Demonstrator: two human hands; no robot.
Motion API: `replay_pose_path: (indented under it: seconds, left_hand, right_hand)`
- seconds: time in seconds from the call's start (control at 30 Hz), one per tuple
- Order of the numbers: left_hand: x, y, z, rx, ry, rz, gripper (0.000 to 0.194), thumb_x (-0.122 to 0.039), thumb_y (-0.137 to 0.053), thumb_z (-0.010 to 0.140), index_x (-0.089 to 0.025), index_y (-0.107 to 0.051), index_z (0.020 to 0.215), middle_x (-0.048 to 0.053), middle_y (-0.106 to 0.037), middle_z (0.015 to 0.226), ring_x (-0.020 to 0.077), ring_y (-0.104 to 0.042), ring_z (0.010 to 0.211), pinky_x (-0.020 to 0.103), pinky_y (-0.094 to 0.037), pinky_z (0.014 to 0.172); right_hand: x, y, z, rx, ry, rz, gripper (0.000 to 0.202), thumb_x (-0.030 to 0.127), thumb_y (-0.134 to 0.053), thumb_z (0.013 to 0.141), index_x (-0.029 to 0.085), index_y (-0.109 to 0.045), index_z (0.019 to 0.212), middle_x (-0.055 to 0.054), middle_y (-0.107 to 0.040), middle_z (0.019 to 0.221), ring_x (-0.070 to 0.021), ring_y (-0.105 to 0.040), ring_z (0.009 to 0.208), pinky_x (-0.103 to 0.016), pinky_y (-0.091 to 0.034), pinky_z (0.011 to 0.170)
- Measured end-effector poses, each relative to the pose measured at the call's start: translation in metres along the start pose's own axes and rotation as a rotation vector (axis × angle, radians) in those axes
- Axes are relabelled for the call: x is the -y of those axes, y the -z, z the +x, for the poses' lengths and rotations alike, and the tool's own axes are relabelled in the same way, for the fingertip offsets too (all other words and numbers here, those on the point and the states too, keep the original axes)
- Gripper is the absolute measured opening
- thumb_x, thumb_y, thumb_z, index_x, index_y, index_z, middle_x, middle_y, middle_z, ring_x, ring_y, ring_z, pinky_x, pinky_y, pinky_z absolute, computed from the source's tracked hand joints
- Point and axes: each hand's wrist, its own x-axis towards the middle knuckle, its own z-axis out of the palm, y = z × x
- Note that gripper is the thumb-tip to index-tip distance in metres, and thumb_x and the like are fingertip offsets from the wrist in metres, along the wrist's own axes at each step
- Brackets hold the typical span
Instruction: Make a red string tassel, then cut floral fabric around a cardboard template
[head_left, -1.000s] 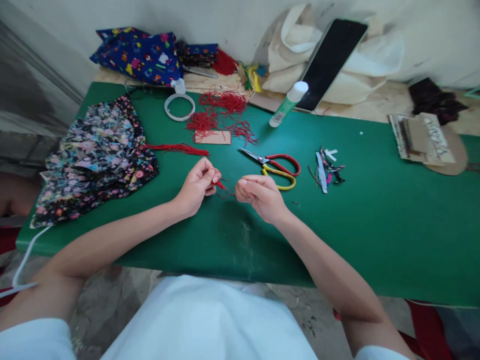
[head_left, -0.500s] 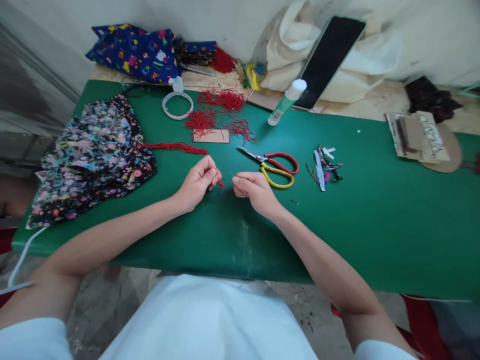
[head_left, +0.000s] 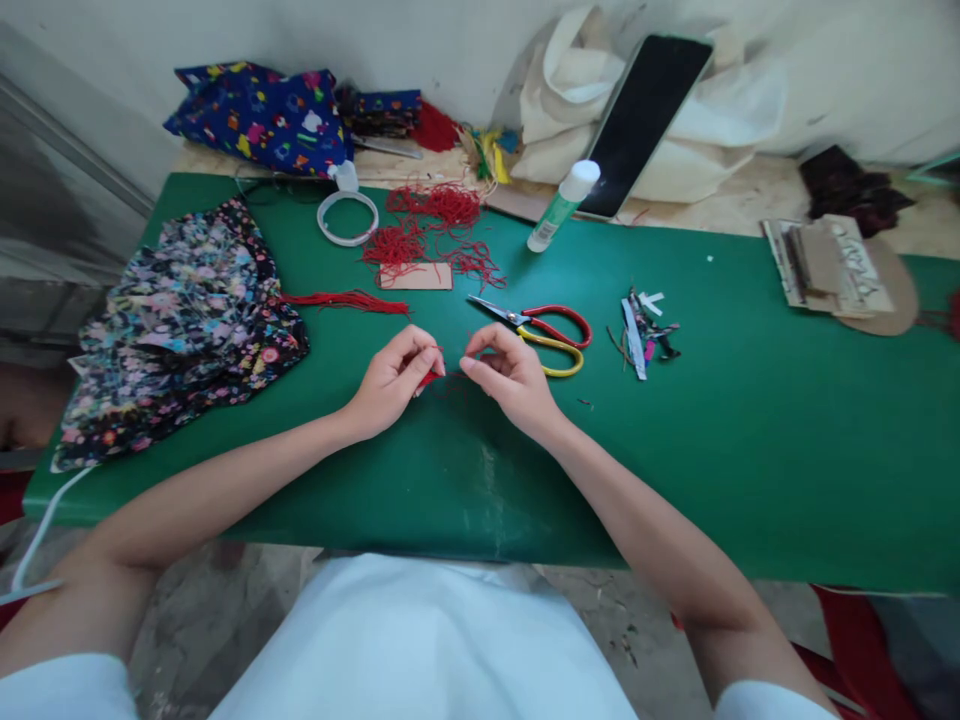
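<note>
My left hand (head_left: pixel 399 378) is closed in a pinch on a small bundle of red thread (head_left: pixel 428 379), which is mostly hidden by the fingers. Just to its right, my right hand (head_left: pixel 510 375) pinches thumb and forefinger together on what looks like a fine loose end of the thread. Faint strands hang between the hands over the green table (head_left: pixel 420 470). Scissors (head_left: pixel 529 320) with one red and one yellow handle lie beyond my right hand, blades pointing left. A red tassel (head_left: pixel 349 300) extends from a floral cloth piece (head_left: pixel 195 330) at left.
Tangled red thread (head_left: pixel 435 205) lies behind a small cardboard strip (head_left: pixel 416 276), beside a roll of clear tape (head_left: pixel 347 218). A glue stick (head_left: pixel 562 207) stands before a leaning phone (head_left: pixel 645 120). Fabric scraps (head_left: pixel 641 335) and stacked card pieces (head_left: pixel 829 270) lie to the right.
My right hand's fingers have loosened from a tight fist into a raised pinch. My left hand has turned slightly, the red bundle now tucked closer under its fingers.
</note>
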Motion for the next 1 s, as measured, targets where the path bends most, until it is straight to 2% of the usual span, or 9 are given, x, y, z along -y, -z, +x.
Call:
replay_pose_path:
  seconds: [0.07, 0.13, 0.27, 0.4, 0.53, 0.7, 0.77, 0.87, 1.0]
  left_hand:
    - [-0.001, 0.000, -0.001, 0.018, -0.016, -0.006, 0.031, -0.047, -0.057, 0.094, -0.019, -0.058, 0.082, -0.002, -0.060, 0.072, 0.0052, -0.046, 0.053, 0.020, -0.038, 0.051]
    - [-0.002, -0.001, -0.001, 0.039, -0.021, -0.018, 0.030, -0.047, -0.060, 0.092, -0.019, -0.061, 0.083, -0.002, -0.060, 0.070, 0.0056, -0.047, 0.053, 0.019, -0.039, 0.051]
    - [-0.003, -0.001, -0.001, 0.038, 0.013, -0.045, 0.029, -0.047, -0.066, 0.088, -0.018, -0.065, 0.083, -0.001, -0.063, 0.067, 0.0059, -0.048, 0.051, 0.019, -0.041, 0.049]
    - [-0.002, 0.000, 0.002, 0.051, 0.071, -0.101, 0.030, -0.047, -0.070, 0.084, -0.017, -0.067, 0.083, -0.001, -0.064, 0.066, 0.0053, -0.049, 0.050, 0.018, -0.042, 0.048]
    - [0.002, -0.001, 0.006, 0.057, 0.137, -0.202, 0.032, -0.041, -0.082, 0.073, -0.017, -0.067, 0.087, -0.002, -0.063, 0.070, 0.0044, -0.051, 0.052, 0.017, -0.044, 0.048]
    - [0.002, -0.001, 0.009, -0.023, 0.161, -0.362, 0.034, -0.036, -0.086, 0.069, -0.017, -0.064, 0.088, -0.003, -0.060, 0.076, 0.0031, -0.051, 0.054, 0.016, -0.043, 0.047]
    - [0.000, -0.001, 0.010, -0.075, 0.156, -0.417, 0.034, -0.035, -0.087, 0.067, -0.017, -0.063, 0.084, -0.004, -0.058, 0.074, 0.0018, -0.049, 0.051, 0.015, -0.042, 0.046]
    - [-0.005, -0.001, 0.011, -0.133, 0.149, -0.459, 0.036, -0.033, -0.089, 0.065, -0.016, -0.061, 0.080, -0.005, -0.058, 0.072, 0.0008, -0.047, 0.048, 0.014, -0.041, 0.044]
    - [-0.009, 0.000, 0.010, -0.126, 0.109, -0.447, 0.033, -0.030, -0.088, 0.066, -0.016, -0.061, 0.079, -0.005, -0.058, 0.073, 0.0010, -0.049, 0.049, 0.013, -0.042, 0.042]
  right_hand:
    - [-0.001, -0.001, -0.001, 0.037, 0.062, -0.108, 0.027, 0.029, -0.072, 0.080, 0.021, -0.060, 0.103, 0.003, -0.058, 0.090, -0.0021, -0.034, 0.048, -0.022, -0.028, 0.047]
    - [-0.001, -0.002, -0.002, 0.091, 0.128, -0.226, 0.028, 0.026, -0.069, 0.082, 0.021, -0.063, 0.110, 0.004, -0.055, 0.085, -0.0035, -0.033, 0.049, -0.023, -0.028, 0.050]
    - [0.002, -0.006, -0.005, 0.119, 0.162, -0.353, 0.010, 0.026, -0.059, 0.091, 0.019, -0.065, 0.094, 0.007, -0.041, 0.058, -0.0075, -0.033, 0.052, -0.024, -0.027, 0.054]
    - [0.003, -0.005, -0.005, 0.108, 0.132, -0.318, 0.019, 0.030, -0.053, 0.094, 0.019, -0.056, 0.079, 0.006, -0.043, 0.060, -0.0082, -0.034, 0.055, -0.025, -0.026, 0.056]
    - [-0.001, -0.002, -0.004, 0.029, 0.115, -0.193, 0.025, 0.033, -0.049, 0.095, 0.020, -0.047, 0.073, 0.005, -0.041, 0.063, -0.0099, -0.036, 0.060, -0.026, -0.028, 0.059]
    - [-0.004, 0.006, 0.000, -0.224, 0.065, -0.244, 0.028, 0.026, -0.046, 0.091, 0.021, -0.039, 0.064, 0.003, -0.035, 0.059, -0.0123, -0.034, 0.058, -0.028, -0.026, 0.058]
    - [-0.002, 0.010, 0.003, -0.270, 0.076, -0.309, 0.028, 0.021, -0.047, 0.086, 0.021, -0.039, 0.059, 0.002, -0.038, 0.060, -0.0136, -0.037, 0.060, -0.030, -0.028, 0.061]
    - [0.001, 0.015, 0.005, -0.238, 0.133, -0.439, 0.026, 0.017, -0.051, 0.081, 0.020, -0.044, 0.056, -0.002, -0.048, 0.067, -0.0161, -0.045, 0.068, -0.033, -0.033, 0.068]
    - [-0.001, 0.015, 0.004, -0.146, 0.260, -0.817, 0.021, 0.024, -0.050, 0.088, 0.018, -0.063, 0.072, -0.011, -0.062, 0.089, -0.0237, -0.056, 0.085, -0.040, -0.045, 0.080]
